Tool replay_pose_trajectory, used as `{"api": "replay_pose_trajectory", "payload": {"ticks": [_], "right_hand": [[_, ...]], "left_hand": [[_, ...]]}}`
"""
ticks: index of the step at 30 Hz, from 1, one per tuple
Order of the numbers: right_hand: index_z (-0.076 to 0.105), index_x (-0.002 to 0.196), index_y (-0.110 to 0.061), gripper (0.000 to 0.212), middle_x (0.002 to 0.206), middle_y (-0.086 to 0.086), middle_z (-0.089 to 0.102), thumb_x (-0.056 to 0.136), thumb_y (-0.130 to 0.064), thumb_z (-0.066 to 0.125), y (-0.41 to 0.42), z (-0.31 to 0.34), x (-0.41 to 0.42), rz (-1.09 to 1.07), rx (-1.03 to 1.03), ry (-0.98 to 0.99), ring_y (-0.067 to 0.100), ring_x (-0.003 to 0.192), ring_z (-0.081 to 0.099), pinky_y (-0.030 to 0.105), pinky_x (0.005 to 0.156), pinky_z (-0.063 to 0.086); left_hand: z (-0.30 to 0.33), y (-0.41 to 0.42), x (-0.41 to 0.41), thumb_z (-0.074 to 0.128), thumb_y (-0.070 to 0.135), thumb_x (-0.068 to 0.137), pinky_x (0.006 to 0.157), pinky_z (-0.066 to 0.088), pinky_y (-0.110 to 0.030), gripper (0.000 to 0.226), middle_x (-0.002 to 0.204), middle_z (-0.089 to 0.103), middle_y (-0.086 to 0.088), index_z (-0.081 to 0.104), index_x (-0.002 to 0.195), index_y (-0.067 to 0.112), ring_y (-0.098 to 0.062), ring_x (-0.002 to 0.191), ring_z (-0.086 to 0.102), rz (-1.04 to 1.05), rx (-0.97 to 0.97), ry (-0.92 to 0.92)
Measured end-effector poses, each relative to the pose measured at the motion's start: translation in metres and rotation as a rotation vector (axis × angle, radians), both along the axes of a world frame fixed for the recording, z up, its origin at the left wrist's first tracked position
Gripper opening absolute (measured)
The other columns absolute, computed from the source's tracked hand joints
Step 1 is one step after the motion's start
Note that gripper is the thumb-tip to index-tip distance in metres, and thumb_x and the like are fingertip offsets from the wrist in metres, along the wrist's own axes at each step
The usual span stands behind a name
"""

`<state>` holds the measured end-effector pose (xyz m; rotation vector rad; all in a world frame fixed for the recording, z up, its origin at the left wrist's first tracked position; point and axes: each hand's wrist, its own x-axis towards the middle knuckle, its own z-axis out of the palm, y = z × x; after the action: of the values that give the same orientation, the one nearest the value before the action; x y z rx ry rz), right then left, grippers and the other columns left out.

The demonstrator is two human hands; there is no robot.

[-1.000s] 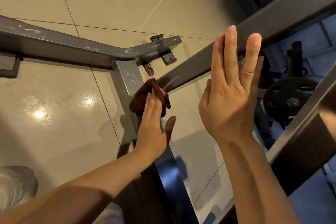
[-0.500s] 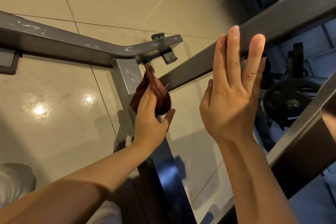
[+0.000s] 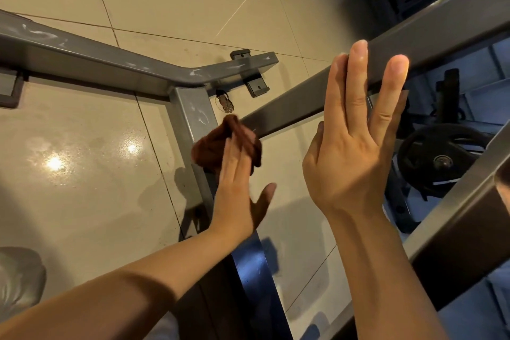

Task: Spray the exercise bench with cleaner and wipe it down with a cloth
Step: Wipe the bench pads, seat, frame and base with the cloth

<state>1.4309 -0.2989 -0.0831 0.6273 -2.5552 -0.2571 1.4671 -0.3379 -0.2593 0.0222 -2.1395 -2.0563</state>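
The exercise bench's grey metal frame (image 3: 190, 110) fills the view, with a floor bar (image 3: 110, 63) running left to right and a post coming toward me. My left hand (image 3: 237, 196) presses a crumpled brown cloth (image 3: 220, 143) against the post with straight fingers, thumb spread out. A diagonal grey bar (image 3: 303, 102) rises to the upper right. My right hand (image 3: 356, 143) lies flat against it, fingers straight and pointing up. White smears mark the floor bar and the post. No spray bottle is in view.
Glossy beige floor tiles (image 3: 82, 160) lie under the frame. A small padlock (image 3: 226, 103) hangs near the joint. A black weight plate (image 3: 441, 157) sits on the right behind the diagonal bar. Another thick frame bar (image 3: 469, 215) crosses the lower right.
My left hand slid the cloth up the post toward the joint, then back down a little. My right hand stayed flat on the diagonal bar.
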Motion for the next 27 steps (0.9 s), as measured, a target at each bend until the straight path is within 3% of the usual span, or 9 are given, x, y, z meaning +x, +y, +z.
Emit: {"api": "replay_pose_trajectory", "payload": {"ticks": [2,5,6,10,13,17,21,25,27], "right_hand": [[0.026,0.149,-0.001,0.061,0.158,0.021,0.021,0.092,-0.021,0.034,-0.004,-0.004,0.001,-0.029,0.053,-0.005,0.034,0.150,0.003,0.047,0.121,-0.004],[0.004,0.154,-0.014,0.065,0.163,0.007,0.012,0.095,-0.004,0.029,-0.003,-0.016,0.005,-0.142,0.243,0.055,0.025,0.143,-0.026,0.048,0.120,-0.006],[0.001,0.155,-0.015,0.069,0.164,0.004,0.010,0.094,-0.001,0.031,-0.002,-0.019,0.006,-0.159,0.278,0.071,0.022,0.141,-0.031,0.047,0.120,-0.008],[0.000,0.155,-0.017,0.071,0.164,0.002,0.010,0.097,0.000,0.036,0.000,-0.021,0.005,-0.165,0.294,0.111,0.018,0.140,-0.034,0.044,0.119,-0.009],[0.004,0.155,-0.017,0.061,0.163,0.002,0.013,0.099,-0.007,0.026,-0.003,-0.019,0.005,-0.160,0.275,0.094,0.017,0.141,-0.030,0.045,0.119,-0.007],[0.009,0.156,-0.016,0.055,0.163,0.002,0.015,0.102,-0.012,0.019,-0.002,-0.016,0.006,-0.166,0.290,0.088,0.014,0.140,-0.029,0.044,0.119,-0.007],[0.013,0.156,-0.016,0.062,0.163,0.003,0.016,0.099,0.000,0.030,-0.001,-0.016,0.004,-0.184,0.300,0.099,0.014,0.138,-0.034,0.042,0.118,-0.010],[0.005,0.157,-0.017,0.071,0.164,0.003,0.010,0.094,0.007,0.030,-0.001,-0.021,0.003,-0.216,0.332,0.100,0.018,0.135,-0.038,0.044,0.118,-0.010],[0.001,0.157,-0.018,0.075,0.164,0.002,0.006,0.093,0.009,0.029,-0.003,-0.021,0.002,-0.220,0.327,0.106,0.019,0.133,-0.042,0.045,0.118,-0.010]], "left_hand": [[-0.004,-0.002,-0.006,0.065,0.031,0.091,0.121,0.008,-0.037,0.089,0.163,-0.002,0.000,-0.002,0.148,0.038,-0.017,0.150,0.002,0.043,0.100,-0.141],[0.000,-0.007,-0.026,0.070,0.018,0.087,0.107,0.019,-0.005,0.097,0.162,0.009,-0.003,0.001,0.154,0.030,-0.021,0.147,0.015,0.159,0.325,-0.388],[0.001,-0.008,-0.028,0.070,0.017,0.087,0.105,0.021,-0.006,0.097,0.162,0.011,-0.002,0.001,0.155,0.027,-0.021,0.147,0.016,0.135,0.359,-0.425],[0.026,-0.004,-0.016,0.063,0.043,0.086,0.121,0.017,-0.044,0.090,0.163,0.002,0.004,-0.001,0.151,0.040,-0.016,0.149,0.007,0.058,0.382,-0.207],[0.060,0.010,-0.005,0.040,0.059,0.093,0.122,0.004,-0.029,0.078,0.160,-0.012,0.016,-0.009,0.151,0.040,-0.011,0.149,-0.003,0.106,0.218,0.114],[0.042,0.017,-0.011,0.057,0.016,0.094,0.120,0.002,-0.023,0.084,0.158,-0.012,0.019,-0.002,0.154,0.027,-0.007,0.148,-0.003,0.167,0.069,0.288],[0.018,0.013,-0.009,0.065,0.023,0.090,0.123,0.007,-0.035,0.103,0.158,-0.016,0.018,-0.018,0.149,0.042,-0.013,0.150,-0.002,0.129,0.047,0.113],[-0.043,-0.009,-0.025,0.072,0.022,0.086,0.110,0.038,-0.037,0.093,0.151,0.037,-0.007,0.010,0.155,0.019,-0.022,0.137,0.039,0.127,0.116,-0.278],[-0.059,-0.023,-0.038,0.079,0.013,0.076,0.107,0.042,-0.045,0.104,0.148,0.038,-0.006,0.010,0.153,0.029,-0.025,0.132,0.043,0.017,0.107,-0.422]]}}
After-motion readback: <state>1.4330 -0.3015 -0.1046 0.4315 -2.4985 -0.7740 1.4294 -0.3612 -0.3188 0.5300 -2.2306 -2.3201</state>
